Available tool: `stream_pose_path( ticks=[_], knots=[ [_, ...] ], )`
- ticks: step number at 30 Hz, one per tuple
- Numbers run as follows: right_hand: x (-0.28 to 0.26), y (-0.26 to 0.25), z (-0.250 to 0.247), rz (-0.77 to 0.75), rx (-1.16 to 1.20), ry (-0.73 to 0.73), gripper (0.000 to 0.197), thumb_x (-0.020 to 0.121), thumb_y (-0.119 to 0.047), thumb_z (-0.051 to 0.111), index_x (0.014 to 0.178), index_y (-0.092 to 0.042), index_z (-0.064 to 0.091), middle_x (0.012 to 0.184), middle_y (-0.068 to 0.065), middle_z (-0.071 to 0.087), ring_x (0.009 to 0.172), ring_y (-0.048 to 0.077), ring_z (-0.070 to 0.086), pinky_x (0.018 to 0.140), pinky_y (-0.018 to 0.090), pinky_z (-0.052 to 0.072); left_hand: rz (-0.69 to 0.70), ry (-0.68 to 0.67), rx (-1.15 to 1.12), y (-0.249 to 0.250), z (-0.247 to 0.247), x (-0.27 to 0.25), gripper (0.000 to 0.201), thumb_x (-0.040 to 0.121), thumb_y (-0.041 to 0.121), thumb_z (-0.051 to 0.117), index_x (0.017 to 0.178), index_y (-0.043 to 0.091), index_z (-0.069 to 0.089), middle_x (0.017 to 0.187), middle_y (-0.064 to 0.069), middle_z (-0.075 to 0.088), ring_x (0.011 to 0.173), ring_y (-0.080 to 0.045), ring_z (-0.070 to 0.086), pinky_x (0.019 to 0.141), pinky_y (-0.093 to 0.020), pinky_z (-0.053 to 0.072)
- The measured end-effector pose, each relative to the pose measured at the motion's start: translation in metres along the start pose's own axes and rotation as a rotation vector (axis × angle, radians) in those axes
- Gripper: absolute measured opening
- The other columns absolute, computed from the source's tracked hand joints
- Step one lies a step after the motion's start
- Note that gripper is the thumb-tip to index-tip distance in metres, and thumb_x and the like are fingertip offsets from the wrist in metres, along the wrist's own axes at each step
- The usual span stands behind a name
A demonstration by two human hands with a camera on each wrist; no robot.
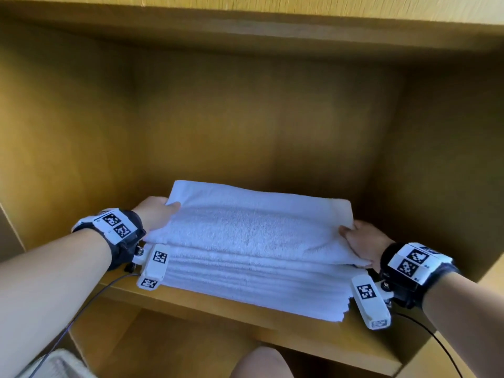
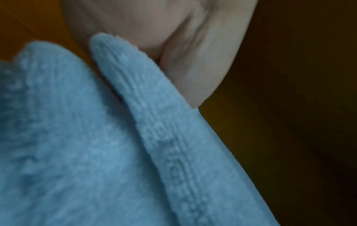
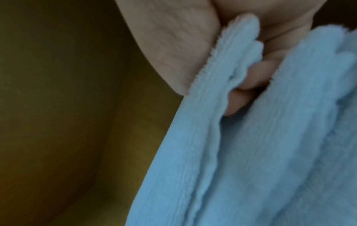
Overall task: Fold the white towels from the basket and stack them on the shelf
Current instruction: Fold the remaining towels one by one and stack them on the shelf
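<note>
Shelf (image 1: pixel 207 302), wooden cubby, fills your view; no readable writing, only black-white coded tags on wrist bands. Stack of folded towels (image 1: pixel 245 282) sits on shelf board. Top towel (image 1: pixel 253 227) lies on stack, your left hand (image 1: pixel 154 214) pinching its 9 o'clock edge, right hand (image 1: pixel 362 242) gripping its 3 o'clock edge. Fingers mostly hidden under cloth. Wrist views blurred.
</note>
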State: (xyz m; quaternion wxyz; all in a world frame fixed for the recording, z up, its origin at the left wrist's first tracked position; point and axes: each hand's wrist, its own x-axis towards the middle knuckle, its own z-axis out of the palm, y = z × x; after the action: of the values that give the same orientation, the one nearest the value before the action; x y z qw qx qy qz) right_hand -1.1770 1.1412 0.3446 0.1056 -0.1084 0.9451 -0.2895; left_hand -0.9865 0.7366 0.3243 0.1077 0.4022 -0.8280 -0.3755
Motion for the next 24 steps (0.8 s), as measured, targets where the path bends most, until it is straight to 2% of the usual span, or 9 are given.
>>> stream_pose_path(
  ticks=[3, 6, 7, 9, 11, 14, 17, 21, 24],
  knots=[
    [0.007, -0.002, -0.005, -0.006, 0.062, 0.054, 0.040, 0.108, -0.030, 0.057, 0.136, -0.002, 0.057, 0.132, 0.020, 0.065, 0.123, 0.038, 0.061, 0.105, 0.044, 0.050, -0.021, 0.012, 0.071, 0.006, -0.006, -0.003, 0.041, 0.107, 0.047, 0.053, 0.087, 0.011, 0.056, 0.084, -0.007, 0.051, 0.074, -0.025, 0.048, 0.072, -0.034, 0.037],
    [0.011, -0.012, -0.018, 0.044, -0.025, 0.066, 0.050, 0.100, -0.036, 0.069, 0.130, -0.003, 0.049, 0.126, 0.019, 0.060, 0.116, 0.039, 0.061, 0.092, 0.045, 0.057, -0.032, 0.096, 0.107, 0.018, -0.016, -0.007, 0.043, 0.098, 0.038, 0.067, 0.071, 0.008, 0.055, 0.071, -0.008, 0.049, 0.066, -0.027, 0.050, 0.063, -0.033, 0.037],
    [0.010, -0.017, -0.024, 0.036, -0.076, 0.079, 0.055, 0.098, -0.037, 0.072, 0.129, -0.001, 0.046, 0.125, 0.019, 0.058, 0.116, 0.037, 0.060, 0.094, 0.044, 0.056, -0.018, 0.134, 0.094, 0.022, -0.019, -0.008, 0.042, 0.094, 0.034, 0.072, 0.067, 0.010, 0.051, 0.069, -0.007, 0.046, 0.066, -0.026, 0.048, 0.063, -0.032, 0.035],
    [0.011, -0.032, -0.036, -0.032, -0.095, 0.123, 0.044, 0.096, -0.037, 0.073, 0.114, -0.001, 0.053, 0.113, 0.017, 0.060, 0.106, 0.032, 0.061, 0.088, 0.039, 0.052, 0.012, 0.157, 0.002, 0.036, -0.025, -0.010, 0.033, 0.094, 0.031, 0.075, 0.076, 0.013, 0.053, 0.079, -0.007, 0.046, 0.072, -0.024, 0.044, 0.066, -0.033, 0.036],
    [0.010, -0.052, -0.042, -0.121, -0.014, 0.095, 0.030, 0.099, -0.039, 0.069, 0.093, -0.011, 0.059, 0.091, 0.011, 0.061, 0.087, 0.026, 0.060, 0.069, 0.034, 0.046, -0.019, 0.107, -0.219, 0.050, -0.027, -0.013, 0.024, 0.098, 0.031, 0.073, 0.092, 0.013, 0.058, 0.086, -0.007, 0.047, 0.072, -0.023, 0.041, 0.063, -0.033, 0.035],
    [0.006, -0.093, -0.029, -0.191, 0.161, -0.029, 0.023, 0.104, -0.039, 0.062, 0.107, -0.016, 0.064, 0.085, 0.004, 0.059, 0.079, 0.020, 0.057, 0.061, 0.029, 0.047, -0.089, -0.023, -0.497, 0.069, -0.021, -0.014, 0.021, 0.101, 0.028, 0.070, 0.111, 0.012, 0.062, 0.095, -0.005, 0.058, 0.074, -0.019, 0.050, 0.058, -0.031, 0.037],
    [0.008, -0.131, 0.005, -0.250, 0.287, -0.230, 0.022, 0.109, -0.025, 0.054, 0.121, -0.013, 0.066, 0.086, 0.004, 0.060, 0.071, 0.019, 0.056, 0.062, 0.030, 0.049, -0.106, -0.116, -0.596, 0.077, -0.009, -0.011, 0.021, 0.104, 0.020, 0.064, 0.122, 0.011, 0.058, 0.102, -0.008, 0.061, 0.079, -0.021, 0.056, 0.061, -0.032, 0.042],
    [0.014, -0.164, 0.048, -0.333, 0.260, -0.381, 0.024, 0.109, -0.017, 0.048, 0.118, -0.017, 0.070, 0.097, 0.002, 0.067, 0.078, 0.018, 0.059, 0.071, 0.030, 0.046, -0.134, -0.169, -0.658, 0.069, 0.004, 0.000, 0.007, 0.103, 0.009, 0.057, 0.110, 0.007, 0.057, 0.101, -0.012, 0.058, 0.081, -0.023, 0.057, 0.065, -0.033, 0.048],
    [0.026, -0.169, 0.062, -0.354, 0.123, -0.402, 0.032, 0.107, -0.013, 0.050, 0.131, -0.002, 0.068, 0.106, 0.007, 0.062, 0.093, 0.023, 0.055, 0.082, 0.034, 0.045, -0.142, -0.175, -0.670, 0.058, 0.004, 0.011, 0.009, 0.103, 0.007, 0.056, 0.112, 0.005, 0.058, 0.104, -0.014, 0.058, 0.089, -0.025, 0.056, 0.071, -0.034, 0.052]
  ],
)
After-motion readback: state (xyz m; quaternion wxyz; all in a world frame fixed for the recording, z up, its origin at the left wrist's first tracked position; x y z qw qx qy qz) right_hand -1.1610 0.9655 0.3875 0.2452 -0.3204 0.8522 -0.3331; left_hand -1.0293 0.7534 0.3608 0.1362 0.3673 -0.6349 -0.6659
